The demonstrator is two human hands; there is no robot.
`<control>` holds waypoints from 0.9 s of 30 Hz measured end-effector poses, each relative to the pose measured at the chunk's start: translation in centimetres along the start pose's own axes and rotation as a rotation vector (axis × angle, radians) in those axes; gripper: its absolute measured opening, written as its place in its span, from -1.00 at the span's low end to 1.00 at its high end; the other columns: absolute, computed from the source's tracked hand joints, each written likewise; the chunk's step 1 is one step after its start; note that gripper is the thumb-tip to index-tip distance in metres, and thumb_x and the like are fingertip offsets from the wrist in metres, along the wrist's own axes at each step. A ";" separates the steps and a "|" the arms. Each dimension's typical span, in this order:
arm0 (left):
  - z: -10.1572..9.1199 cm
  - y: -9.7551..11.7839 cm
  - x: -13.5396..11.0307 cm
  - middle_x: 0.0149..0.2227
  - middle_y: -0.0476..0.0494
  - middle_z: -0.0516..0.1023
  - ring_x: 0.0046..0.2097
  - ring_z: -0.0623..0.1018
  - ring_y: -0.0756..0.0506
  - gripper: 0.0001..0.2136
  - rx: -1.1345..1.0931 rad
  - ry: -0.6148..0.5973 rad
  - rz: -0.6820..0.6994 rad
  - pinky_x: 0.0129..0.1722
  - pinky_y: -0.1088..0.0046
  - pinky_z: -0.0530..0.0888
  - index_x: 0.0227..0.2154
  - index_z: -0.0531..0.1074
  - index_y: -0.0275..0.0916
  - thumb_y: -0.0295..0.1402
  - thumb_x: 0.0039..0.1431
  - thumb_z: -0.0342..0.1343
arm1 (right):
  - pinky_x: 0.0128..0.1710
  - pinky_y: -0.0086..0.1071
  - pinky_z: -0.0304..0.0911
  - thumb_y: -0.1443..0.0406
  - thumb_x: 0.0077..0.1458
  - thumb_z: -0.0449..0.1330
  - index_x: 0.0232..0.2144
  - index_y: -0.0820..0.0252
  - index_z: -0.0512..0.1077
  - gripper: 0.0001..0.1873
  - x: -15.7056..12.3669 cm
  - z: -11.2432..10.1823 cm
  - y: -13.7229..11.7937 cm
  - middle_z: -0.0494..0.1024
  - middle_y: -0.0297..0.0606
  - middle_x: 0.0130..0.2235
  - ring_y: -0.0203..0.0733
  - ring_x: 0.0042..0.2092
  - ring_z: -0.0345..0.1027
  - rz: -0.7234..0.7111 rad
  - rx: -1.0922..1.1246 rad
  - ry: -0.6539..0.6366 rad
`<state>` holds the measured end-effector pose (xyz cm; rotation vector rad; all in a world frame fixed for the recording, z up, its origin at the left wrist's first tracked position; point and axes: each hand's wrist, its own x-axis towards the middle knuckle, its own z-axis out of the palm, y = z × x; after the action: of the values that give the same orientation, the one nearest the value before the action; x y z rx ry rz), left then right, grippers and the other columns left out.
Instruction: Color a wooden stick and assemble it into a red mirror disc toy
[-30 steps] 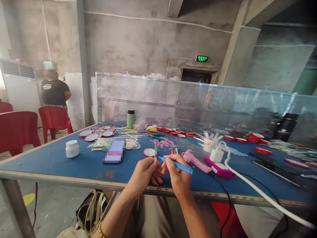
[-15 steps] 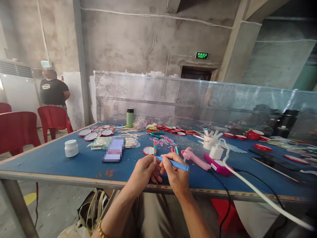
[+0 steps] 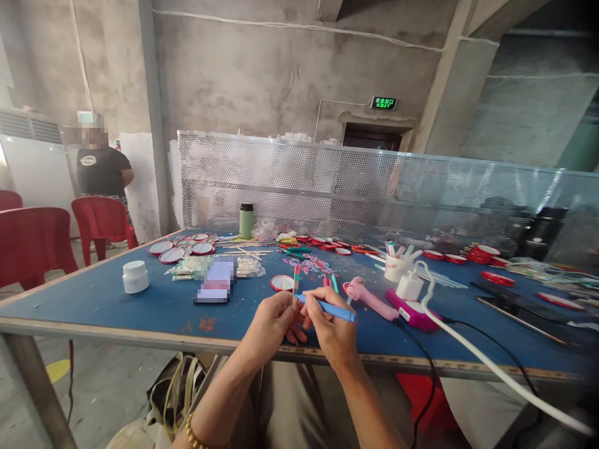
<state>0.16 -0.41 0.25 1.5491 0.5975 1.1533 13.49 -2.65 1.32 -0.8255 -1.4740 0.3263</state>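
Observation:
Close to the front edge of the blue table (image 3: 154, 318), my left hand (image 3: 271, 319) pinches a thin wooden stick (image 3: 296, 279) upright. Its upper part carries red and green colour bands. A blue marker (image 3: 336, 310) rests in my right hand (image 3: 334, 330), gripped like a pen, with its tip end against the stick. Just behind the stick lies a round red-rimmed disc (image 3: 282, 283). To the right of my hands is a pink hot glue gun (image 3: 372, 299), and red and green markers (image 3: 333, 282) lie in front of it.
A phone (image 3: 215, 280) and a white jar (image 3: 135, 277) are on the left. A green bottle (image 3: 246, 221) stands at the back. A cup of markers (image 3: 394, 265), a purple power strip (image 3: 412, 312) and a white cable (image 3: 496, 371) are on the right. A perforated metal screen (image 3: 281, 181) borders the table.
The banded stick has shifted slightly to the right and leans a little, with the marker still against it. Both hands stay in nearly the same place.

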 end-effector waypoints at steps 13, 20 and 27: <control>0.1 -0.2 -0.1 -0.44 -0.09 0.56 -0.53 0.59 0.00 -0.61 0.016 0.017 -0.008 -0.59 0.60 0.41 -0.41 0.32 -0.25 0.03 0.21 0.09 | -0.61 -0.49 0.24 0.20 0.23 0.17 -0.41 0.16 0.45 -0.80 0.0 -0.1 0.3 0.48 -0.40 -0.53 -0.35 -0.61 0.34 -0.028 -0.038 -0.001; 0.2 -0.1 -0.1 -0.46 -0.04 0.52 -0.53 0.58 0.00 -0.62 0.028 0.033 0.004 -0.59 0.60 0.41 -0.41 0.33 -0.26 0.01 0.21 0.09 | -0.59 -0.48 0.26 0.18 0.24 0.16 -0.41 0.15 0.44 -0.78 0.0 0.0 0.1 0.48 -0.39 -0.54 -0.33 -0.60 0.34 -0.012 -0.041 -0.019; 0.2 -0.1 -0.1 -0.46 -0.04 0.51 -0.53 0.59 0.00 -0.60 0.037 0.041 0.003 -0.59 0.60 0.42 -0.42 0.33 -0.25 0.04 0.20 0.09 | -0.59 -0.47 0.25 0.19 0.24 0.16 -0.41 0.14 0.44 -0.79 0.0 0.0 0.2 0.47 -0.40 -0.54 -0.33 -0.60 0.34 -0.026 -0.051 -0.024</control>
<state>0.32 -0.57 0.08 1.5614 0.6471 1.1853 13.57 -2.51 1.19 -0.8453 -1.5192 0.2810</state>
